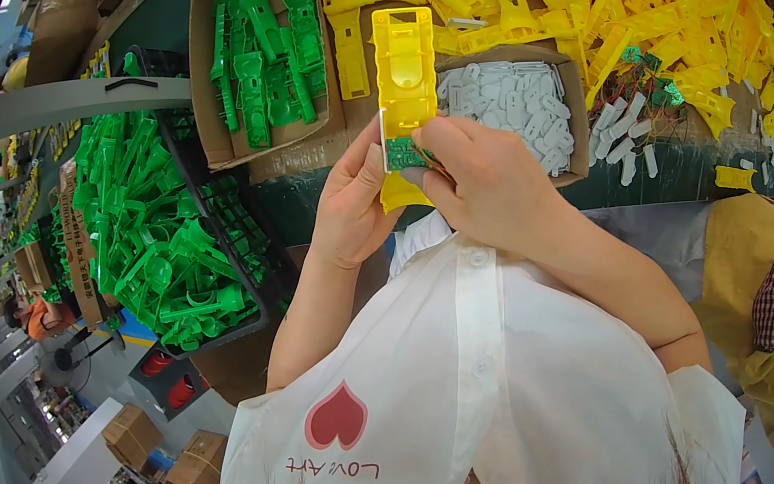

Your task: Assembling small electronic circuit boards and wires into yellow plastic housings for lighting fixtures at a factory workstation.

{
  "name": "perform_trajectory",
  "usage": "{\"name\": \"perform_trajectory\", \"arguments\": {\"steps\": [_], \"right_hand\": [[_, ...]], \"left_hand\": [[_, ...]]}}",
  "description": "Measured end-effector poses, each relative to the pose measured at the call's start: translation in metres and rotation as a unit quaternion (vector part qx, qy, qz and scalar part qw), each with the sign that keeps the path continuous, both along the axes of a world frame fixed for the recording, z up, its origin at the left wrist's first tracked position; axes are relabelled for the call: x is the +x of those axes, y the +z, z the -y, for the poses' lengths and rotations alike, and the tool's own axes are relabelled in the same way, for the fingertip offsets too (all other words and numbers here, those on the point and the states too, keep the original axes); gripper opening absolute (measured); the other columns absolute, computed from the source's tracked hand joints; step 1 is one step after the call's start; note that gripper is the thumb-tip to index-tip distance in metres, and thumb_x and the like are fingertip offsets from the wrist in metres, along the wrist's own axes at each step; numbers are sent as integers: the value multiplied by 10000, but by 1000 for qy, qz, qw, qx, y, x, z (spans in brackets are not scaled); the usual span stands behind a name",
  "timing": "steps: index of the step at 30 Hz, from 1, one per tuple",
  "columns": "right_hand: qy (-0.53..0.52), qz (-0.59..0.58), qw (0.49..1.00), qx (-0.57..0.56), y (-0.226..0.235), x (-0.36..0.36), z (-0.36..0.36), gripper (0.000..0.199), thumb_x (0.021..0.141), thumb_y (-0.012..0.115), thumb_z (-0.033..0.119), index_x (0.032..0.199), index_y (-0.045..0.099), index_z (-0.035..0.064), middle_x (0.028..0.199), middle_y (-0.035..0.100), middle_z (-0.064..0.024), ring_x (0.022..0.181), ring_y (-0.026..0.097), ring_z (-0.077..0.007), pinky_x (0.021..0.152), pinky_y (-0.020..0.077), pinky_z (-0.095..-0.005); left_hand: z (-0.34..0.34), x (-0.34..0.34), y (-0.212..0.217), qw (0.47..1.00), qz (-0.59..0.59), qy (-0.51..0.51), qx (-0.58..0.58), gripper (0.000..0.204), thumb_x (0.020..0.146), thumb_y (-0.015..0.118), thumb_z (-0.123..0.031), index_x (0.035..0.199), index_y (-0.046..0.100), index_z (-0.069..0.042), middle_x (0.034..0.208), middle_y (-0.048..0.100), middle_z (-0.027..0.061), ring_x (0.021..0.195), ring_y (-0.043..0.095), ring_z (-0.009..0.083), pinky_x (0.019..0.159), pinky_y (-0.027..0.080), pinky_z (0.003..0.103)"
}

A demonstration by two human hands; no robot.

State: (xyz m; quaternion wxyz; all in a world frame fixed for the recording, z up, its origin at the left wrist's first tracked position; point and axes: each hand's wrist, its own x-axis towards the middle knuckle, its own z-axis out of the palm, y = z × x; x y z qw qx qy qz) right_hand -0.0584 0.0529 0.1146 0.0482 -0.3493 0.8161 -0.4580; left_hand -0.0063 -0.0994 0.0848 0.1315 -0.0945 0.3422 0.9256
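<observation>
Circuit board: I judge the work here to be fitting or adjusting the green board [408,153] on the yellow casing [409,68]. I would press it by the edges, evenly, rather than on its components.
Wires: I would guide these thin leads [436,163] clear of the board's edge first, since a trapped lead could get nicked.
Left hand: this hand [352,204] holds the casing's lower left side, thumb in front; I would brace firmly there against tilting.
Right hand: its fingers are bent and narrow at the board's right edge; from this hand [488,179] I cannot tell whether they pinch the wires or merely touch.
Casing: lies between the 2 hands, its long end reaching past the fingers toward the yellow heap [683,36]. The board sits low on it, between left thumb and right fingers.
</observation>
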Motion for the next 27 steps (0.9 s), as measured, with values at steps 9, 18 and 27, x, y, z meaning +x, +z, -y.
{"name": "perform_trajectory", "arguments": {"steps": [9,18,27], "right_hand": [[-55,7,998,-34,-26,2,6,206,714,607,41,877,488,1,725,514,-125,599,540,-284,520,435,-345],[-48,-49,997,-31,-20,4,5,293,723,583,6,1005,502,-2,745,509,-117,668,547,-267,538,438,-323],[-103,381,911,-121,-13,-3,4,121,823,558,95,860,553,-20,681,576,-51,558,536,-75,512,437,-213]], "left_hand": [[-10,0,-5,997,0,46,-57,453,931,369,-218,1336,253,-51,1288,397,108,1163,417,223,963,344,360],[-14,-8,-2,913,-145,66,-374,447,918,351,-97,1332,210,-2,1243,412,114,1123,420,175,941,322,275],[-5,-8,-1,882,-166,50,-438,425,921,344,-104,1321,234,-12,1232,441,118,1112,437,184,945,325,289]]}}
